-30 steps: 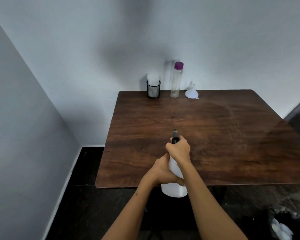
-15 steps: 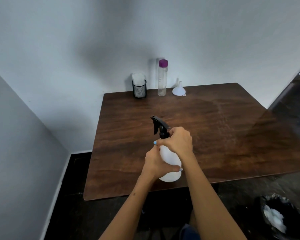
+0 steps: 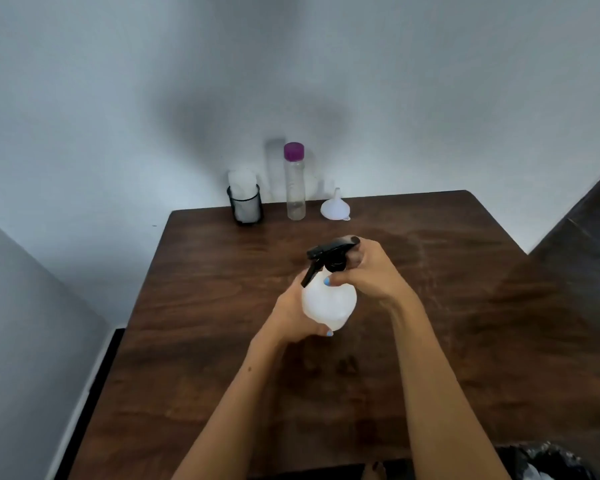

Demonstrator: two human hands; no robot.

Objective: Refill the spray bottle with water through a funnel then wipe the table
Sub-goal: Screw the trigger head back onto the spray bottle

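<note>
Holding the spray bottle (image 3: 329,303) mid-frame over the table (image 3: 201,306), left hand (image 3: 293,315) cupped round its body to steady it, right hand (image 3: 368,271) gripping the black sprayer top (image 3: 333,254) to unscrew, I guess. Funnel (image 3: 335,207) waits up top, center.

Dark wooden table (image 3: 222,341) (back edge): mesh holder (image 3: 245,207), water bottle (image 3: 294,188), funnel (image 3: 335,206)
</note>
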